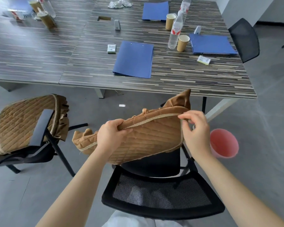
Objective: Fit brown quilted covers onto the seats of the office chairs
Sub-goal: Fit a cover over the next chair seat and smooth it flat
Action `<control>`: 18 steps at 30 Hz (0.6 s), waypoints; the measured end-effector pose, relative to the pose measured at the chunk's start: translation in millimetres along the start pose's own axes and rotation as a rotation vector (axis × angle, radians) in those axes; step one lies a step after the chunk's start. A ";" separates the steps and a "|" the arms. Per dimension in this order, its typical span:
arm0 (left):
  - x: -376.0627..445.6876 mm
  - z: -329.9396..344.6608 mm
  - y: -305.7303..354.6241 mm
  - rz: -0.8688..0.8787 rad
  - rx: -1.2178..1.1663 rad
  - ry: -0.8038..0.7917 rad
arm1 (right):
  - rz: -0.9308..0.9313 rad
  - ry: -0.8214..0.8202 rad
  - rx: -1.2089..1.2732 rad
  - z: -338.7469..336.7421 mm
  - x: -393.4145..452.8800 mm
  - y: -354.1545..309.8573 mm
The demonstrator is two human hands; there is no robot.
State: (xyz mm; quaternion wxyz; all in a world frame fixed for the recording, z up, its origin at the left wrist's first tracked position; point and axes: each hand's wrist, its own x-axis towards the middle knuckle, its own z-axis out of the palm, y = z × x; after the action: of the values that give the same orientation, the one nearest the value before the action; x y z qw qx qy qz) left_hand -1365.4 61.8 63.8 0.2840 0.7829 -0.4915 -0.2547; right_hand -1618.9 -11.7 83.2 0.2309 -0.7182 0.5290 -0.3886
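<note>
Quilted cover (146, 136) gripped by left hand (109, 136), pinched by right hand (195, 128) — pink bin (225, 143) just beside chair (162, 194)

Nothing here can I read. The water bottle (175, 32) on the table (39, 51), well beyond my right hand (195, 131), has a white label with red marks, too small to make out. The small card packs (111, 48) beyond my left hand (111, 136) carry print that is only a blur. The blue folders (134, 59) show no lettering.
</note>
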 end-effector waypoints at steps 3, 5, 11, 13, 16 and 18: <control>10.6 -17.9 -10.0 -0.036 -0.123 -0.031 | 0.267 -0.103 0.003 2.8 -10.2 20.4; 15.3 -30.8 -9.0 -0.048 -0.237 -0.050 | 0.503 -0.225 0.000 8.2 -14.1 43.7; 30.1 -63.7 -5.8 -0.170 -0.703 -0.055 | 0.803 -0.414 -0.142 10.4 -11.4 97.2; 36.0 -66.7 -8.4 -0.195 -0.807 -0.076 | 0.934 -0.351 0.028 6.1 -4.5 105.9; 46.1 -58.9 -15.0 -0.279 -0.935 -0.081 | 1.252 -0.149 0.625 -1.1 20.5 117.8; 52.9 -46.7 -20.6 -0.345 -0.956 -0.059 | 1.288 -0.039 0.808 -4.5 38.7 128.9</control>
State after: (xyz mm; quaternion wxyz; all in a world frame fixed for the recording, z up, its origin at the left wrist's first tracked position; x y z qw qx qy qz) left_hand -1300.4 29.8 76.3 0.5503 0.6275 -0.1912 -0.5166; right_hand -1691.9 -90.8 2.3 0.6663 -0.1341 0.6562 -0.3277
